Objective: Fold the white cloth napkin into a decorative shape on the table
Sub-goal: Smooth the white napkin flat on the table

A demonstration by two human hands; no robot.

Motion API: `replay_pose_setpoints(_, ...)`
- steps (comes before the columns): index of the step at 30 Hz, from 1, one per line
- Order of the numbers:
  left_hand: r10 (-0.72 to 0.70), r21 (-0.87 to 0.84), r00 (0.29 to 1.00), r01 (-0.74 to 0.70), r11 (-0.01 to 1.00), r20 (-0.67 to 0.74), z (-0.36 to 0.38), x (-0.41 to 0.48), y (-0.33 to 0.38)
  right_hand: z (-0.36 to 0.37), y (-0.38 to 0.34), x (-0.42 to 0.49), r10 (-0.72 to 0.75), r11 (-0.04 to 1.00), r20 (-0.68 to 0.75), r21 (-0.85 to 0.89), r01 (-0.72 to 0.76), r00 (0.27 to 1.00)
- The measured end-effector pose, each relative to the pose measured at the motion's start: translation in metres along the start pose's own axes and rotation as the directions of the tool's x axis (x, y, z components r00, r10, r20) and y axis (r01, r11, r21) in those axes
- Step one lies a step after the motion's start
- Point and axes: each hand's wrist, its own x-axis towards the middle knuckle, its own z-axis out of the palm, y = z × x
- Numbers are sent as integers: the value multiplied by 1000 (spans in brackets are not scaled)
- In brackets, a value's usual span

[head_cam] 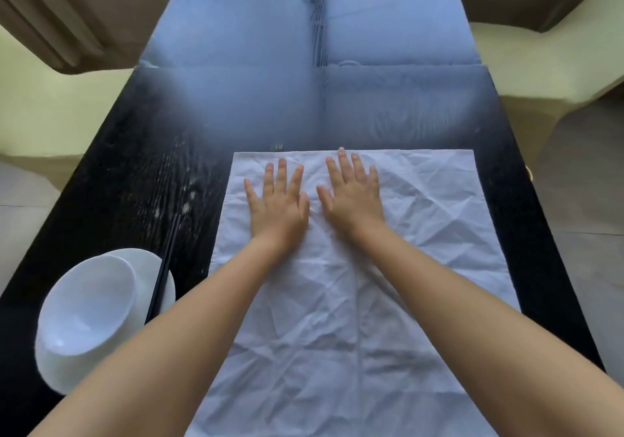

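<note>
Two flat palms are doing the work, so the advice is running across the dark desk [111, 173] from its left side. There a white bowl [87, 311] is tilting on a white saucer [148, 264], and black chopsticks [164, 264] are resting over the saucer's right rim, near the cloth's left edge; any outward sweep is best stopping short of them. Next, the left hand [278, 207] is pressing on the white cloth napkin [337, 335], its grip apart, fingers straight and spread, clasping nothing. Just beside it, the right hand [353, 200] is lying the same way, grip likewise apart, its fingertips almost reaching the far hem. The napkin is lying unfolded on the near half of the desk, with creases crowding its right and near parts. Folding proper seems not yet begun; flattening looks like the step in hand. Doing it well probably means pressing down evenly and sliding the palms from the middle outward, the right one travelling farther, since the wrinkled right side is needing most attention, without dragging the cloth askew.
</note>
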Motion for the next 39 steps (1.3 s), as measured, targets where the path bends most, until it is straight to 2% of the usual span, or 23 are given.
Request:
replay_pose_setpoints(2,15,1,1000,-15,1000,3,3,14,1,2,-1,15,-80,995,66,-47,84,995)
replay_pose_setpoints(5,-16,-40,999,15,999,-28,9,24,-2,8,5,18,-96,994,28,-46,97,995)
replay_pose_setpoints(8,-19,-41,998,16,999,-54,11,22,-5,0,28,13,-35,998,-10,-52,34,999)
replay_pose_setpoints(14,-27,-23,999,26,999,-43,9,21,-5,-37,137,-9,181,976,-32,-121,-184,983)
replay_pose_setpoints(17,-31,-14,999,31,999,-27,8,21,-4,-42,159,-14,174,970,-28,-168,-176,984)
replay_pose_setpoints(20,-33,-6,999,33,999,17,6,23,-4,-45,158,-12,216,965,10,-155,-212,976)
replay_pose_setpoints(23,-51,-33,998,52,998,33,3,10,5,-45,128,-19,243,962,1,-128,-241,970)
replay_pose_setpoints(24,-52,-61,999,53,997,18,3,-1,13,-41,106,-26,203,975,-4,-88,-203,979)
replay_pose_setpoints(26,-63,-110,998,62,992,-9,9,-30,29,-25,48,-49,30,999,19,24,-30,999)
replay_pose_setpoints(29,-105,-45,994,103,994,-42,21,-71,30,0,-7,-87,-111,993,95,54,106,989)
replay_pose_setpoints(34,-109,-49,991,106,993,-75,22,-79,9,1,31,-103,-35,999,16,-23,35,999)
replay_pose_setpoints(39,-133,-28,990,132,991,-52,17,-81,-18,-22,103,-120,122,989,-13,-82,-123,992)
